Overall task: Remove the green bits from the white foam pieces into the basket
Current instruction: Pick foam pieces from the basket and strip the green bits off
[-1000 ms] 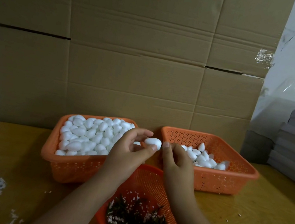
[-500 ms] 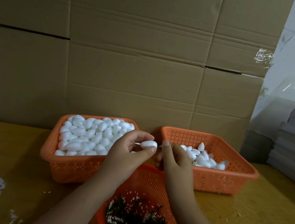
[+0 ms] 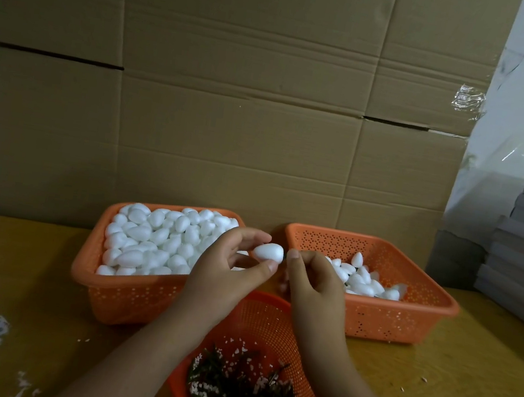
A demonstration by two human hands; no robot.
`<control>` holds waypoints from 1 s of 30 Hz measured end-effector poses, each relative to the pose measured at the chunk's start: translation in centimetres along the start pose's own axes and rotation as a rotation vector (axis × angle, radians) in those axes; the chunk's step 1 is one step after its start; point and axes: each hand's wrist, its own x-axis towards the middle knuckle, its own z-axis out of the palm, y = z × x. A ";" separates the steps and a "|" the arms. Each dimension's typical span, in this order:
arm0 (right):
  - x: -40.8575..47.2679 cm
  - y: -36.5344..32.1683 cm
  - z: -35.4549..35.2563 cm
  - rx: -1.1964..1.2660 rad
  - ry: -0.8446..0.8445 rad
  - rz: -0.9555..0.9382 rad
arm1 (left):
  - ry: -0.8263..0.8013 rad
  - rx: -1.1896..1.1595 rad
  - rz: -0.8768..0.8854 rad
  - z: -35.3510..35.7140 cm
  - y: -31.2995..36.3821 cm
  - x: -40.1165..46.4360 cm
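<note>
Mid-step, left hand [image 3: 225,269] pinches one foam egg [image 3: 268,252] above the round basket [image 3: 262,319] at the desk's near edge, right hand [image 3: 315,278] fingers curled at its tip, grip unclear; next likely pull the green bit and drop it below.

The round basket [image 3: 265,320] is cut off by the bottom edge – its near rim unseen – and the right hand [image 3: 316,283] hides whatever its curled fingers hold.
</note>
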 end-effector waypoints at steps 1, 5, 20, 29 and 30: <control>0.0 0.0 0.0 0.002 0.006 -0.003 | -0.008 -0.001 -0.002 0.0 -0.1 -0.1; 0.1 0.0 -0.1 -0.011 0.030 -0.003 | -0.027 0.001 0.005 0.0 -0.2 -0.1; -0.3 0.1 -0.2 -0.270 0.023 -0.126 | -0.062 0.176 0.055 0.0 -0.8 0.2; -0.4 0.0 -0.2 -0.355 0.027 -0.266 | -0.027 0.221 0.052 -0.2 -1.4 0.7; -0.5 -0.1 -0.1 -0.354 0.022 -0.271 | -0.027 0.238 0.055 -0.2 -1.5 0.7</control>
